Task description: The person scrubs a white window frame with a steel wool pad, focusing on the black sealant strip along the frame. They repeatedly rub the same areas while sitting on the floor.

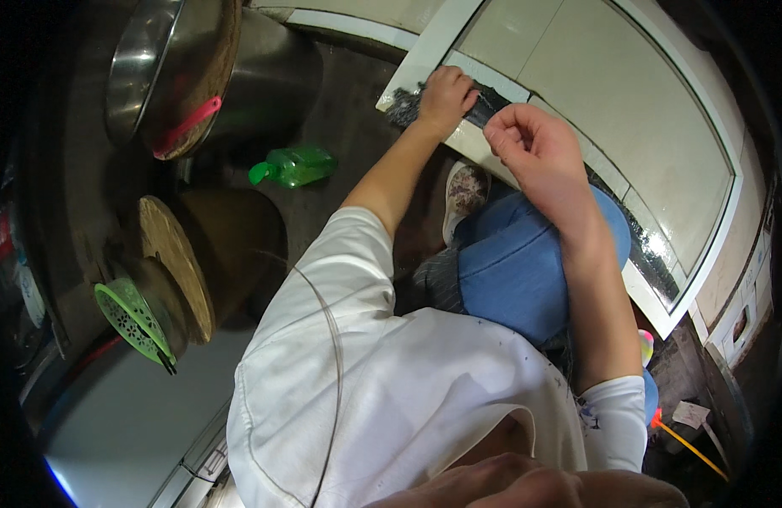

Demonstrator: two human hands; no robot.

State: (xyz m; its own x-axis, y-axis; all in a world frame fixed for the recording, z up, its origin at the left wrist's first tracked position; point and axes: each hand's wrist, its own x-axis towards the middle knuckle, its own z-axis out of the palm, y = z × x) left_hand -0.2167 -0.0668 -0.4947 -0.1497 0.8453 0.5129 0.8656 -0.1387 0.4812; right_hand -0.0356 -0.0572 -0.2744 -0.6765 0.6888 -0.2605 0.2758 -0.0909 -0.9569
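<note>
A white-framed panel (673, 320) leans before me, its surface wet and shiny. My left hand (445, 95) presses at its lower corner, fingers bent over the rail. A grey, shaggy scrubber (403, 108) sticks out from that hand and hangs over the corner; part of it is hidden under the palm. Nearby, my right hand (537, 136) is raised over the lower rail with fingers curled and thumb against them. Whether anything thin is pinched there does not show. Through the panel, pale tiles (575, 63) appear, with a dark strip (489, 105) along the rail.
A green bottle (302, 166) lies on the dark floor to the left. Farther left are large metal pots (270, 82), a pink-handled utensil (191, 127), a round wooden board (175, 260) and a green colander (133, 317). A yellow stick (689, 451) is at the lower right.
</note>
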